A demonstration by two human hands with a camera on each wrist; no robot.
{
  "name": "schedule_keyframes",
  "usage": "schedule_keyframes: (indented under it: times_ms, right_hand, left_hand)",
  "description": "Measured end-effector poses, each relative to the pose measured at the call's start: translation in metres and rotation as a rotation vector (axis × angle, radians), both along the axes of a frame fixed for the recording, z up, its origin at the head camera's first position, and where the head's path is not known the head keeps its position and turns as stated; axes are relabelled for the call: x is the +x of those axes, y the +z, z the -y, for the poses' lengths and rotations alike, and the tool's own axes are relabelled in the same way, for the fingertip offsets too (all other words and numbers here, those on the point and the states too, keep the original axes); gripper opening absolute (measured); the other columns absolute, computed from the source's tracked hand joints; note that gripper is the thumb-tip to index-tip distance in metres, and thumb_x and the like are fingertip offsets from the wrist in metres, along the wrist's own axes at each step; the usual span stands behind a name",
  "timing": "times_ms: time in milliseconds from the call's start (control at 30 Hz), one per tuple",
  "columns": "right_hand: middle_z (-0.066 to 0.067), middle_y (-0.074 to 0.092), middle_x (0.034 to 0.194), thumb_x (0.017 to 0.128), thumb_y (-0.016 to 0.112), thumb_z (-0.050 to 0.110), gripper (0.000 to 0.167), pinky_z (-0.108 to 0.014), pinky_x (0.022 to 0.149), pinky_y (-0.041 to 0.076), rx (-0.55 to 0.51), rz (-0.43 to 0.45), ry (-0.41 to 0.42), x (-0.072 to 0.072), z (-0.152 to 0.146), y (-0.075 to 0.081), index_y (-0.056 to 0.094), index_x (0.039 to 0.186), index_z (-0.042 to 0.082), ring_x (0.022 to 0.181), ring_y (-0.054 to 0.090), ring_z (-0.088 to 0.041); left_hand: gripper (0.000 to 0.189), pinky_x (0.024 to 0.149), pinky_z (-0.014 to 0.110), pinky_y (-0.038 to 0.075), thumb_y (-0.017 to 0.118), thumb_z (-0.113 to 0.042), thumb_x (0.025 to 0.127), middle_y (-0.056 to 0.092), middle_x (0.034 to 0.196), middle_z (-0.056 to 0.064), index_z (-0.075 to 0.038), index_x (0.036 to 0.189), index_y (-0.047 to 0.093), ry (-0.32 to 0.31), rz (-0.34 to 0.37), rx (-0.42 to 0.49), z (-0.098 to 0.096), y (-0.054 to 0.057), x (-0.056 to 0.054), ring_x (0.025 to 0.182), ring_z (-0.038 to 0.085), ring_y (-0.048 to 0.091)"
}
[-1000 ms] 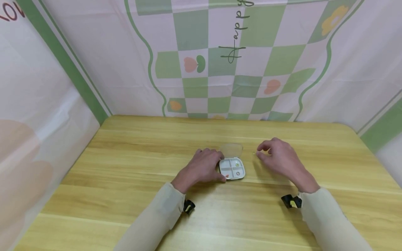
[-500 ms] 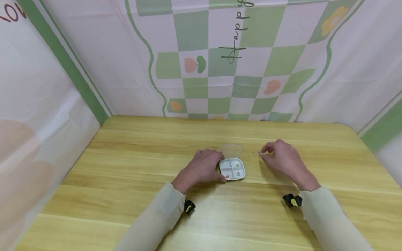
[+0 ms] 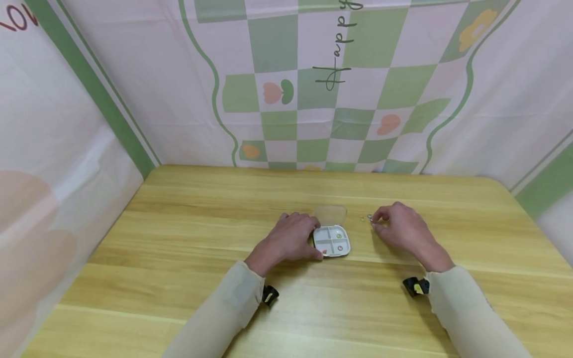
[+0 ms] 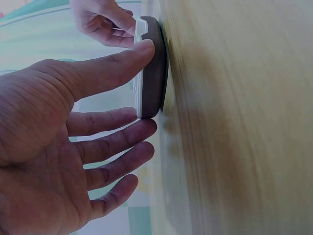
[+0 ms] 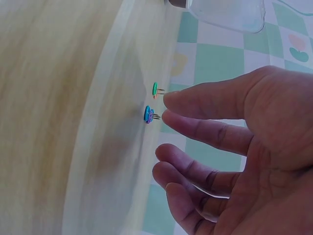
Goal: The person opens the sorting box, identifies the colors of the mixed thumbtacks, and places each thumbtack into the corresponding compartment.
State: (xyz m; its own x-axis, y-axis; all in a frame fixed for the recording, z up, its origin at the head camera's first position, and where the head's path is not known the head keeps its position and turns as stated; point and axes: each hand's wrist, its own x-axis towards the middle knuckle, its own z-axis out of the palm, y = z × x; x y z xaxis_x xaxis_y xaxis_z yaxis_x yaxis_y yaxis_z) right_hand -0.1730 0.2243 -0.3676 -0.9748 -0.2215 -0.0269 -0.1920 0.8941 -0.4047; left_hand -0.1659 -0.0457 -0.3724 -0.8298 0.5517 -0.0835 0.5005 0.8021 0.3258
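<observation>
My left hand (image 3: 292,237) holds a small white four-compartment pill box (image 3: 331,240) on the table, thumb on its near edge and index finger at the far edge. In the left wrist view its dark outer side (image 4: 153,73) shows. The clear lid (image 3: 330,215) stands swung back. Inside sit a green piece (image 3: 338,236), a reddish ring-like piece (image 3: 340,247) and an orange-red piece. My right hand (image 3: 405,232) is beside what look like stud earrings, a green one (image 5: 155,90) and a blue one (image 5: 148,114), thin posts toward the fingers. Thumb and index are slightly parted, pinching nothing visible.
The wooden table (image 3: 179,238) runs back to a printed green-and-white checked cloth (image 3: 313,89). Another cloth (image 3: 67,124) borders the left side. A black wrist camera (image 3: 416,287) sits on the right wrist, another (image 3: 269,295) on the left.
My right hand has shifted slightly right and toward me, uncovering a second small stud on the table by its fingertips. The left hand and the pill box stay where they were.
</observation>
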Motion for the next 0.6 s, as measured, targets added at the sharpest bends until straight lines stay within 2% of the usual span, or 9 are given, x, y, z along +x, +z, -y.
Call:
schedule_keyframes:
  times_ms: [600]
  right_hand:
    - [-0.022, 0.067, 0.104, 0.091, 0.07, 0.009, 0.011, -0.057, 0.081, 0.047, 0.022, 0.001, 0.017, 0.0001, -0.0004, -0.0054, 0.075, 0.099, 0.003, 0.095, 0.06, -0.038]
  left_hand:
    - [0.063, 0.091, 0.039, 0.041, 0.087, -0.046, 0.078, 0.068, 0.111, 0.0, -0.011, 0.127, 0.067, -0.006, -0.001, 0.0, 0.0006, -0.0008, -0.0007, 0.099, 0.018, 0.058]
